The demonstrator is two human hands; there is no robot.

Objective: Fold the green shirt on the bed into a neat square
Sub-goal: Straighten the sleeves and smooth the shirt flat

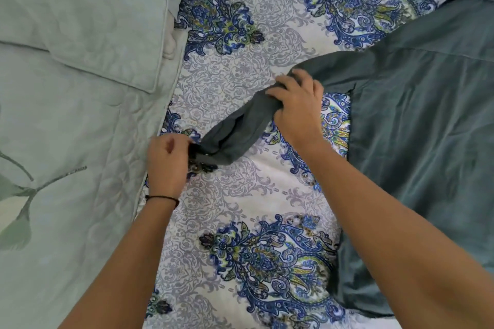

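Note:
The dark green shirt [422, 125] lies spread on the right side of the bed, its body flat and one long sleeve [235, 131] stretched out to the left. My left hand [168, 163] pinches the cuff end of that sleeve. My right hand [296, 104] grips the sleeve further up, closer to the shoulder, with fingers curled over the bunched cloth. Between the two hands the sleeve is twisted and rumpled. The shirt's right part runs out of view.
The bed is covered by a white sheet with blue paisley print [254, 222]. A pale green quilt [66, 168] and a matching pillow [88, 8] fill the left side, close to my left hand.

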